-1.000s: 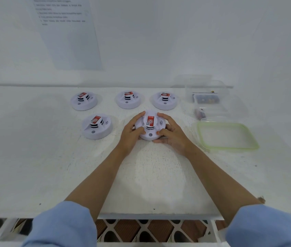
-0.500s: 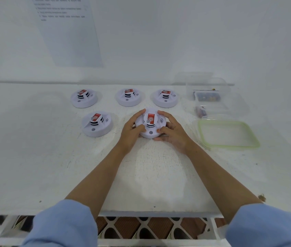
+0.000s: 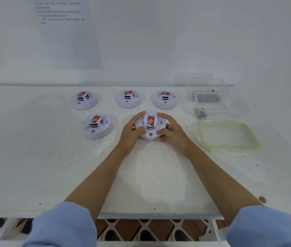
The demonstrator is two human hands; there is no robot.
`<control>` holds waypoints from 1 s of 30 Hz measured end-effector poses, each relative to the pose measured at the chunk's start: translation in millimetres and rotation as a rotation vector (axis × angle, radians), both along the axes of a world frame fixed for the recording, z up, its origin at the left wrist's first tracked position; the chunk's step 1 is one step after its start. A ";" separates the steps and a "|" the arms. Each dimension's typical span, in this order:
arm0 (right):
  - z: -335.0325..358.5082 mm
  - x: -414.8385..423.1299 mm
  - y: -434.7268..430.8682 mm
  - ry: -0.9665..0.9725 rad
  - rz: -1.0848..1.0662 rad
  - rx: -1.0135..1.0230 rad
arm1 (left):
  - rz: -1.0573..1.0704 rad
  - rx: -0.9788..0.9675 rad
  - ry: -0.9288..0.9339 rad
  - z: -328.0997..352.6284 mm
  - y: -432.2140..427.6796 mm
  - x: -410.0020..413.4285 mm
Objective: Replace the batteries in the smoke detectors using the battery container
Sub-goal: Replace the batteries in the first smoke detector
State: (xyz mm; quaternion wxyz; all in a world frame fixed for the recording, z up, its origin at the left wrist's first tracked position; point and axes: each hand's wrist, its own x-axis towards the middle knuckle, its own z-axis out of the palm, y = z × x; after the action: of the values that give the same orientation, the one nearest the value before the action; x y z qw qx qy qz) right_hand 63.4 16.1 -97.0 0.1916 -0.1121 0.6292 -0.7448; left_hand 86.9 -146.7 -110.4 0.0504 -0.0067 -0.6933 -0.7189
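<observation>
A left hand (image 3: 132, 134) and right hand (image 3: 173, 136) curl around the rim of the near-right smoke detector (image 3: 150, 126) on a white table (image 3: 34, 148). Four other detectors (image 3: 97, 125) sit closed; the open battery container (image 3: 207, 93) waits far right. Work seems barely begun.

Wall sheet (image 3: 66, 32): top cut off by frame edge, print too blurred to read. Held detector (image 3: 150, 126): both side rims hidden under fingers of left hand (image 3: 132, 134) & right hand (image 3: 174, 137); underside not visible. Its red label (image 3: 151, 120): text + code too small to make out. Detector left of it (image 3: 97, 126): label likewise illegible. Clear battery container (image 3: 207, 86): contents just a blurred dark strip w/ colour specks, can't count or ID. Front clear tub (image 3: 237, 107): small items in left corner, blurred, type unclear. Blue sleeves (image 3: 61, 227): cut off at bottom edge.
</observation>
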 end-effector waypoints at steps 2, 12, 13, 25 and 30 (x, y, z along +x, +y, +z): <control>-0.8 -0.4 -0.2 0.006 0.001 0.000 | 0.001 -0.003 0.003 0.5 0.3 -0.3; -0.5 1.2 -2.3 0.076 -0.032 0.036 | 0.005 -0.048 0.044 0.3 0.8 0.5; -0.1 1.3 -2.7 0.085 -0.039 0.049 | 0.008 -0.058 0.053 0.4 1.0 0.4; -4.4 -2.2 -8.3 0.375 -0.158 0.352 | 0.089 -0.258 0.086 -7.1 2.9 -4.4; -5.3 -7.9 -4.5 0.396 -0.147 0.455 | 0.097 -0.297 0.068 -5.9 6.8 -6.5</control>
State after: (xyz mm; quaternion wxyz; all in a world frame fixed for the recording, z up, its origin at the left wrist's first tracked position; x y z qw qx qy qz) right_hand 55.5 11.6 -102.2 0.0314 -0.1635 0.8112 -0.5606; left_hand 80.4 -139.9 -116.3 0.1069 -0.0049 -0.7894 -0.6045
